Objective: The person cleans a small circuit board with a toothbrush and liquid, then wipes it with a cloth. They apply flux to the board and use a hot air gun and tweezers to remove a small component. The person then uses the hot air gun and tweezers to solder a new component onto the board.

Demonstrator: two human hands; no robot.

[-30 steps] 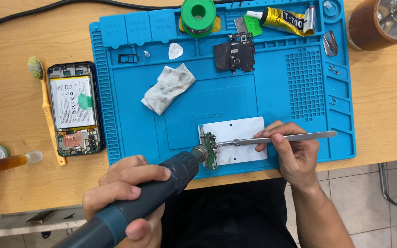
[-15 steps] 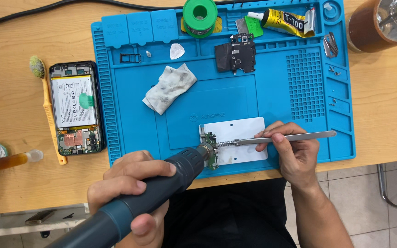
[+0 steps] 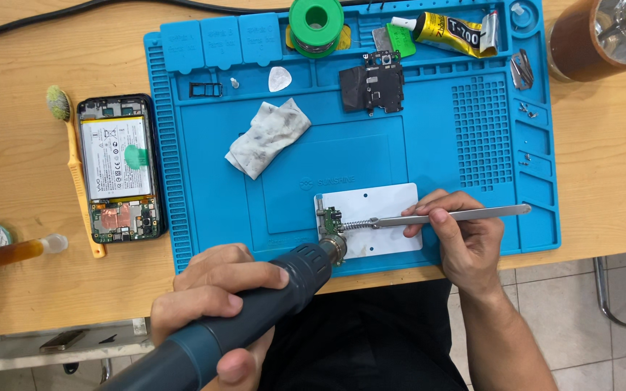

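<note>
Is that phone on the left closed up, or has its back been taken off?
Open. The phone lies flat on the wooden table with its back cover off: battery and circuit board show.

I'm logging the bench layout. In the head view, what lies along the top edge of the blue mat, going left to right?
White pick → green solder spool → black shield plate → yellow glue tube → brown jar, off the blue mat.

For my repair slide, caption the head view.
Left hand aims hot-air gun at small board; right hand holds tweezers.
</note>
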